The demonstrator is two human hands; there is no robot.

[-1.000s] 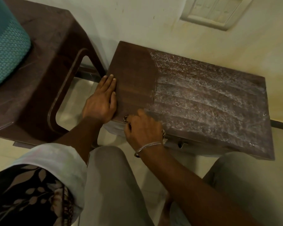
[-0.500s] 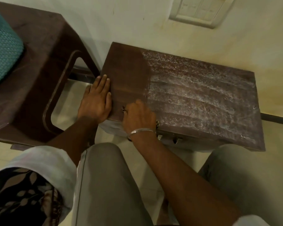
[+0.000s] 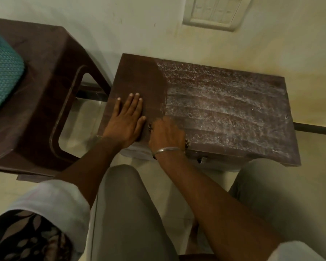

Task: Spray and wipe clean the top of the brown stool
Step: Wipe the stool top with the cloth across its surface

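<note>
Stool (image 3: 224, 110) is against the wall (image 3: 120, 25), long side running left-right. My left hand (image 3: 125, 123) lies flat on its clean left end; right hand (image 3: 167, 136) curls round a dark pad (image 3: 187, 142) by the near edge.

No words, labels, brand names or numbers can be read anywhere. The brown stool (image 3: 139, 78) top is unmarked, and the wall switch plate (image 3: 215, 14) shows no legible writing.

Hands (image 3: 125, 125) (image 3: 167, 136) on brown stool (image 3: 224, 110), seemingly foamy top
</note>
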